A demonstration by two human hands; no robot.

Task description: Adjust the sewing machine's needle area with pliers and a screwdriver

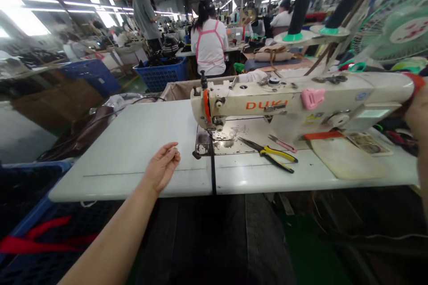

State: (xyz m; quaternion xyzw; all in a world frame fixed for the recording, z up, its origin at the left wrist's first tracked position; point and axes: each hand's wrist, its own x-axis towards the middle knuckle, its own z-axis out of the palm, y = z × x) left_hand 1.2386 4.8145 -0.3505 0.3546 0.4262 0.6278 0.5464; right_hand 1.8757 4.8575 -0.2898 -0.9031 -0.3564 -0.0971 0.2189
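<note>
The table [117,142] has a smooth white top with a soft sheen. The machine [337,93] is cream-painted metal, fairly glossy from where I stand, while its metal plate [245,130] shines under the lamp and looks scuffed and stained. Across the table edge runs a matt black strap [213,167], apparently cloth. The pliers [267,153] pair dull dark metal with smooth yellow-and-black grips; the snips [283,143] have pink plastic-looking handles. The pink clip [313,98] is plastic, too. Overhead, 2 matt dark thread cones [298,11] [348,0] sit on green plastic bases. The blue crate [160,75] is perforated plastic.
</note>
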